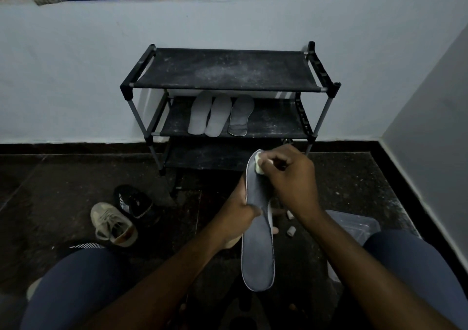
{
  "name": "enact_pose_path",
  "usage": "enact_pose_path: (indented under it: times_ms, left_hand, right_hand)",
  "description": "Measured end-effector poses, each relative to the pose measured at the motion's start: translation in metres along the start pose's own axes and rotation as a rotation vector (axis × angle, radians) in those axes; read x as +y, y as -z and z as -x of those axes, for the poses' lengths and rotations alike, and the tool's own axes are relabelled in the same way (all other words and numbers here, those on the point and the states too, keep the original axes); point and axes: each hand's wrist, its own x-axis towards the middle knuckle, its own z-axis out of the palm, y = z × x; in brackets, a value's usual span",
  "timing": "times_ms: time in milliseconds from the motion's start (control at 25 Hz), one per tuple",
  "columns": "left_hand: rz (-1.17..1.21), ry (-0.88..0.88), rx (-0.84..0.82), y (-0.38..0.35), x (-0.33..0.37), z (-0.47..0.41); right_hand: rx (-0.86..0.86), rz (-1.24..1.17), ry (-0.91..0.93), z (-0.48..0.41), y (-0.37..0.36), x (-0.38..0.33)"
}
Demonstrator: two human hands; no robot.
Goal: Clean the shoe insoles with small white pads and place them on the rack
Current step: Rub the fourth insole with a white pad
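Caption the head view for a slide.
Right hand presses a white pad on the insole gripped by the left hand, rack beyond.

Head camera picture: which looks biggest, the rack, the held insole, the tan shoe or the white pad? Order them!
1. rack, biggest
2. held insole, though being closer inflates it
3. tan shoe
4. white pad, smallest

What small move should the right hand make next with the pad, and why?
Probably draw the white pad down the insole toward its near end. The right hand pinches the pad at the insole's far tip, the left hand grips the insole at mid-length, and most of its grey face lies below the pad.
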Motion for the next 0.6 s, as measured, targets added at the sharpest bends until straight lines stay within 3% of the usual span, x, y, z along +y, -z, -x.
enact_pose_path:
  times_ms: [160,360,520,600]
  left_hand:
    - [0.039,-0.025,0.045,0.002,-0.001,-0.002]
    - [-0.071,-0.003,0.110,0.002,-0.006,-0.001]
    - [-0.034,-0.040,0.084,0.004,-0.002,-0.002]
    - [-0.028,-0.033,0.091,0.005,-0.003,-0.003]
  right_hand:
    - [-0.137,0.017,0.079,0.010,-0.011,-0.003]
    - [0.079,0.023,-0.093,-0.005,-0.001,0.011]
    - [-0.113,0.017,0.051,0.009,-0.016,-0.001]
    - [-0.116,0.025,0.069,0.009,-0.016,-0.001]
